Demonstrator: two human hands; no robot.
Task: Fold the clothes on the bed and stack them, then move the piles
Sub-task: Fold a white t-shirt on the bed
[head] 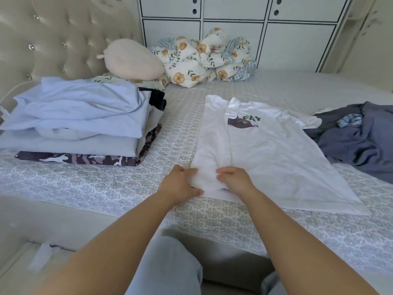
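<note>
A white T-shirt [274, 154] with a dark print and green letters lies flat on the bed [106, 188], its left side folded over the front. My left hand [180, 184] grips the lower left corner of the folded strip, thumb pinching the hem. Beside it, my right hand [234, 179] has its fingers curled into the same strip's bottom edge. A stack of folded clothes [85, 124], pale blue on top and camouflage print at the bottom, sits at the left. A crumpled heap of grey-blue clothes [357, 137] lies at the right.
A tufted headboard [53, 39] stands at the back left, with a beige cushion [131, 59] and a bundled floral quilt [204, 58] at the bed's head. White cabinets [234, 22] line the far wall. My knees show below the bed's near edge.
</note>
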